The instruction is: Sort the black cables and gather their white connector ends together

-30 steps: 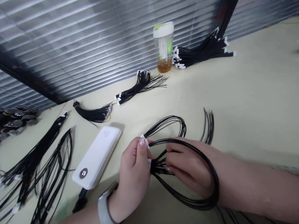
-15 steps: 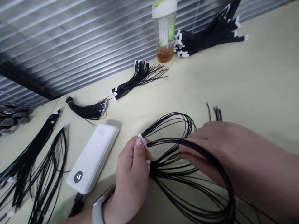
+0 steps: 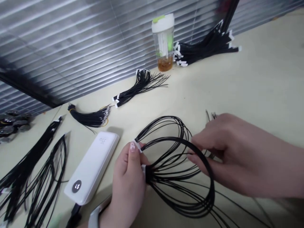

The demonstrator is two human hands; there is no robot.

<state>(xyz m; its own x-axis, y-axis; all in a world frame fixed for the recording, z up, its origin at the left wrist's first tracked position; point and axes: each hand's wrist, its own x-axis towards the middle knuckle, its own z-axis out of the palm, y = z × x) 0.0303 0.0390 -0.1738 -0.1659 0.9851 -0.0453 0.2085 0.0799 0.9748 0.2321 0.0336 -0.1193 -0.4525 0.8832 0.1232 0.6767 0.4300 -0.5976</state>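
My left hand (image 3: 128, 180) is closed around the white connectors (image 3: 138, 146) of a black wire harness (image 3: 177, 139), the thumb pressing on the upper one. From these connectors the thin wires fan out and curve into loops to the right. My right hand (image 3: 239, 158) is beside the loops, its thumb and index finger closed together on a thin black wire (image 3: 182, 154). Behind that hand, several loose wire ends (image 3: 207, 114) stick up, partly hidden by it.
A white power bank (image 3: 92, 167) with a plugged-in cable lies left of my left hand. Black wire bundles (image 3: 28, 158) lie at the left, and more (image 3: 140, 87) along the back. A bottle (image 3: 163, 44) with amber liquid stands against the blinds (image 3: 95, 38), near another wire bundle (image 3: 204, 49).
My left hand and the harness have shifted slightly left in view. My right hand has turned, so its thumb and index finger now show at the wires.
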